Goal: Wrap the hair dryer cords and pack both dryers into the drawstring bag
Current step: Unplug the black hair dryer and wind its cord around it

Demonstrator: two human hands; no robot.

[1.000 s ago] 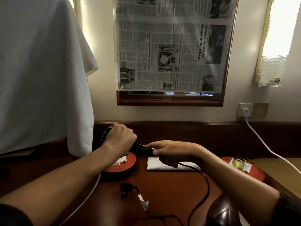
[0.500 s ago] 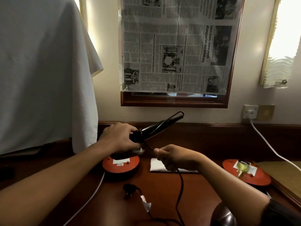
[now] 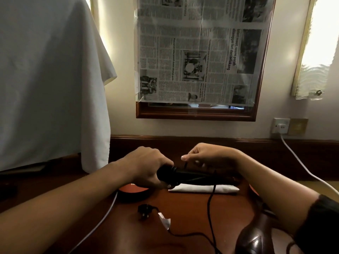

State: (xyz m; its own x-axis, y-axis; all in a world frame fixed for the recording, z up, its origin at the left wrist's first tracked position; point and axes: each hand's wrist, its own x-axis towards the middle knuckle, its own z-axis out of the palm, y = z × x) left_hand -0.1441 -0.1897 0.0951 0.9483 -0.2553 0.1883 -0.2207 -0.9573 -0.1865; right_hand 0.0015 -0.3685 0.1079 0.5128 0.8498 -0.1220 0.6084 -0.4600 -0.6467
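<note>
left hand point(image 3: 146, 167) clamping long black styling tool point(image 3: 194, 176) at frame centre, right hand point(image 3: 207, 158) pinching thin black cord point(image 3: 211, 200), looping. risk: slack cord slipping off, plug point(image 3: 145, 211) dragging over wooden desk point(image 3: 183, 217).

Two hands point(image 3: 146, 166), two styling tools point(image 3: 194, 176), one plug point(image 3: 145, 210), one folded cloth point(image 3: 203, 188), one newspaper point(image 3: 200, 52)

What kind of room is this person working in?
Probably a hotel room or bedroom, at a dressing table: a dark wooden desk against the wall, a framed mirror covered with newspaper, glowing wall lamps beside it, and a wall socket.
</note>
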